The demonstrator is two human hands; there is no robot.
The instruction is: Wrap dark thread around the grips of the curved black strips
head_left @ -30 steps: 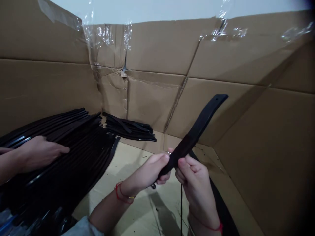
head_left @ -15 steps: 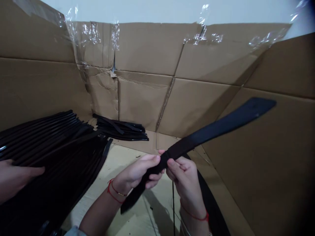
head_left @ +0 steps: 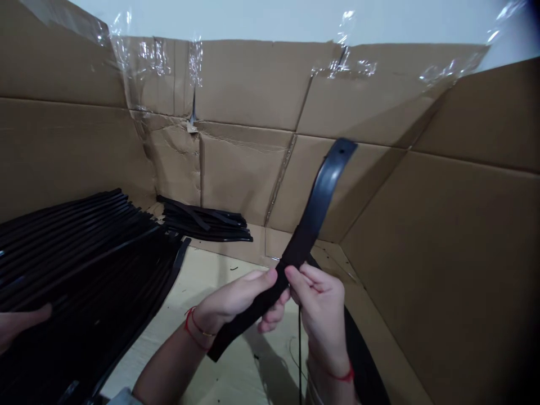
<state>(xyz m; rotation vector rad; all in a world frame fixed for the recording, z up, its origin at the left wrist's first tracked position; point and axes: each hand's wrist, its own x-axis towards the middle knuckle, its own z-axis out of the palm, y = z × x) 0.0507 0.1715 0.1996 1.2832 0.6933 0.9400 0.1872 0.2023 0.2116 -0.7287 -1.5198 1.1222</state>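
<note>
I hold a black leather strap (head_left: 314,211) in both hands in front of me. Its free end, with a small hole, curves upward toward the cardboard wall. My left hand (head_left: 238,301) is closed around the strap's lower part, thumb on top. My right hand (head_left: 320,315) pinches the strap just beside it, and a thin black thread (head_left: 299,349) hangs down from that spot. Both wrists wear a red string bracelet.
A large fanned pile of black straps (head_left: 84,264) fills the left side, with another person's hand (head_left: 19,326) resting on it. A smaller stack of straps (head_left: 206,222) lies in the far corner. Taped cardboard walls (head_left: 442,236) enclose the pale work surface (head_left: 236,377).
The strap's free end has swung from pointing right to pointing up. The other person's hand on the pile has drawn back to the left edge.
</note>
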